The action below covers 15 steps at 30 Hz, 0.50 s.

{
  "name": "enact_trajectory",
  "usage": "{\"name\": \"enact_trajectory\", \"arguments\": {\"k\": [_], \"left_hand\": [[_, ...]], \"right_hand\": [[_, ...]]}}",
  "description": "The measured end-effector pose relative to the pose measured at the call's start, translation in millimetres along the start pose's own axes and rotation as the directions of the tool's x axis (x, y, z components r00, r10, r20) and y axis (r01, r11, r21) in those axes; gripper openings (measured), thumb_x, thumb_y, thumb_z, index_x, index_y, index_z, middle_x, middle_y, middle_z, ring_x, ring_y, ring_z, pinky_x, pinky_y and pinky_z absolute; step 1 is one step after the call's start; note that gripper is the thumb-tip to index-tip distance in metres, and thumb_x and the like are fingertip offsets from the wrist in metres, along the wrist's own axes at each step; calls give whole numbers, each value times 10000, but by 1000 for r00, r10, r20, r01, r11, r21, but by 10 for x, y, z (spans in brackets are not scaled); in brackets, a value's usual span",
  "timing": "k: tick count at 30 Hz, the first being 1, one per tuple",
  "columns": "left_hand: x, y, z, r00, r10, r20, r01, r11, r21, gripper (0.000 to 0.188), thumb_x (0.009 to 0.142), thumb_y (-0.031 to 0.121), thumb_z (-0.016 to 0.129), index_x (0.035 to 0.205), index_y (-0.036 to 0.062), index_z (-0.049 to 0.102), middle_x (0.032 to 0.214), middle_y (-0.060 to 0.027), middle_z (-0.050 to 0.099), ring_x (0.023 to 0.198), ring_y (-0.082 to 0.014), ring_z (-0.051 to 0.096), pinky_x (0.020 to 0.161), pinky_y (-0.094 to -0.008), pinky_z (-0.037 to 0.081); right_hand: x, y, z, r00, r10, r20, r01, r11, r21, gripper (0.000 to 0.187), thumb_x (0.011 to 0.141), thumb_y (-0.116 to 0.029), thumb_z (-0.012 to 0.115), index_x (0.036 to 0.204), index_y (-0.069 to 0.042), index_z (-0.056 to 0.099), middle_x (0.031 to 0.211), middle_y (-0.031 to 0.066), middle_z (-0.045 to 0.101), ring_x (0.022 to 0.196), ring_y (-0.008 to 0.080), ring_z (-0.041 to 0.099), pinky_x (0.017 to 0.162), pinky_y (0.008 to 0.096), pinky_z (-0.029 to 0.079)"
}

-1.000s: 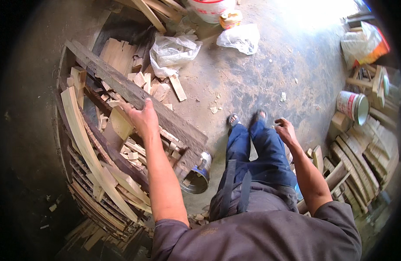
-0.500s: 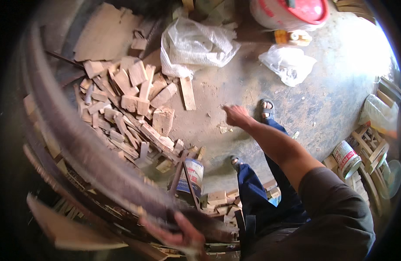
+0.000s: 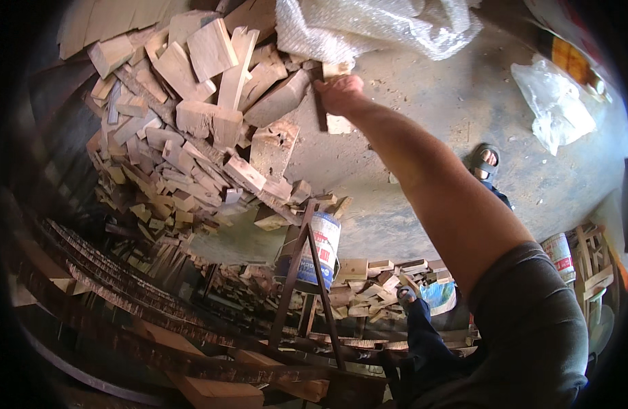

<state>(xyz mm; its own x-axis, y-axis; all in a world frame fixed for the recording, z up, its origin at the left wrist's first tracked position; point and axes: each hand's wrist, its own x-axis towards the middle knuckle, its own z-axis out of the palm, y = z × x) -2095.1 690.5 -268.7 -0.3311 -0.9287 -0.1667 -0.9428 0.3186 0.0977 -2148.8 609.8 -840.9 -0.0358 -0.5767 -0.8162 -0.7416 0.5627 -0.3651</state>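
My right hand (image 3: 340,95) reaches far forward to a short pale wooden board (image 3: 338,124) lying on the floor. Its fingers are curled over the board's left edge, and the hand covers the middle of it. The board's far end touches or lies close to a white translucent plastic sack (image 3: 375,27). Left of the hand spreads a heap of wood offcuts (image 3: 208,123), with a thick block (image 3: 281,99) closest to it. My left hand is outside the picture.
A paint bucket (image 3: 321,249) stands behind a dark angled frame (image 3: 290,283). Long dark timbers (image 3: 191,361) run along the lower left. More offcuts (image 3: 372,290) lie beside my foot. A clear plastic bag (image 3: 556,109) rests on the floor at right.
My right hand has moved forward from above bare floor onto the short board. My left hand, which was at a long dark plank, has left the picture. The view has shifted.
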Motion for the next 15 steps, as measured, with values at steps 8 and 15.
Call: {"name": "enact_trajectory", "arguments": {"k": [8, 15], "left_hand": [[-54, 0, 19, 998, -58, -25, 58, 998, -2, 698, 943, 135, 600, 1501, -93, 248, 1527, -325, 301, 1418, -412, 345, 1158, -495, 296], [-305, 112, -173, 996, -60, -60, 58, 997, -43, 683, 949, 137, 600, 1492, -99, 261, 1516, -335, 310, 1411, -418, 353, 1151, -502, 310]], "right_hand": [[-799, 576, 170, 989, -56, -138, 98, 943, 317, 260, 976, -277, 513, 1151, -85, 528, 980, 191, 627, 894, 339, 664, 715, 459, 563], [-2288, 1183, 387, 993, -71, -99, 112, 201, 973, 465, 803, 24, 624, 1254, -82, 581, 938, 14, 614, 872, 118, 547, 763, 288, 477]]}}
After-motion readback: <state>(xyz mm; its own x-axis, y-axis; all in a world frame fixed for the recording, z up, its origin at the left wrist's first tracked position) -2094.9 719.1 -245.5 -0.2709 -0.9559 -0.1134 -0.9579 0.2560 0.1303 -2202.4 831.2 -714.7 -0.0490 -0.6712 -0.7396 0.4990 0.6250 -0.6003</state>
